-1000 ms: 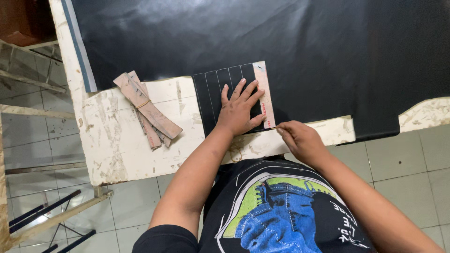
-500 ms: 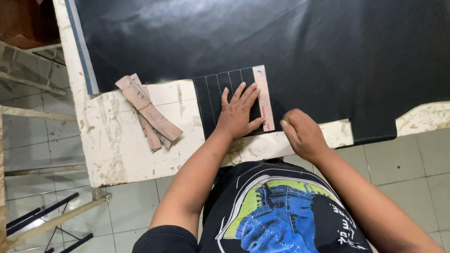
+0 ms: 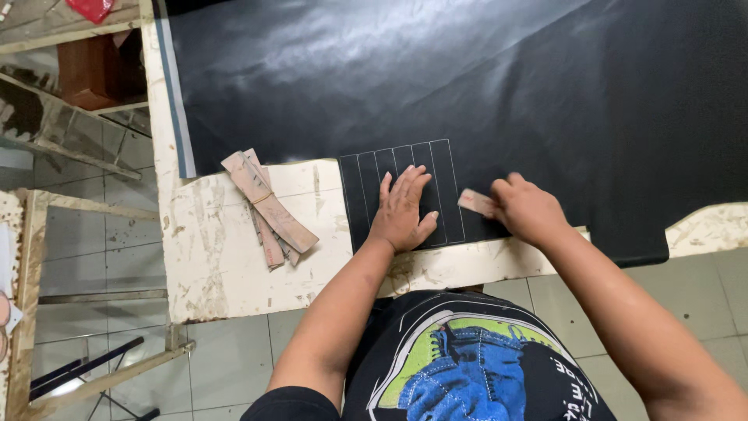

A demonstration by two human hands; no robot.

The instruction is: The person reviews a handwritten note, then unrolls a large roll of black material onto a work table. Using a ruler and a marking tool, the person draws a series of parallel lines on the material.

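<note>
At the centre of the frame the left hand [image 3: 403,212] lay flat, fingers spread, gripping nothing, pressing a black leather sheet [image 3: 483,93] on the worn white bench [image 3: 234,257]. Just right of it, the right hand [image 3: 528,210] had its grip closed on a small tan cardboard strip [image 3: 475,203]. Several parallel white lines already marked the leather's edge; most of the sheet looked unmarked. A bundle of tan strips [image 3: 269,210] lay centre-left.
</note>
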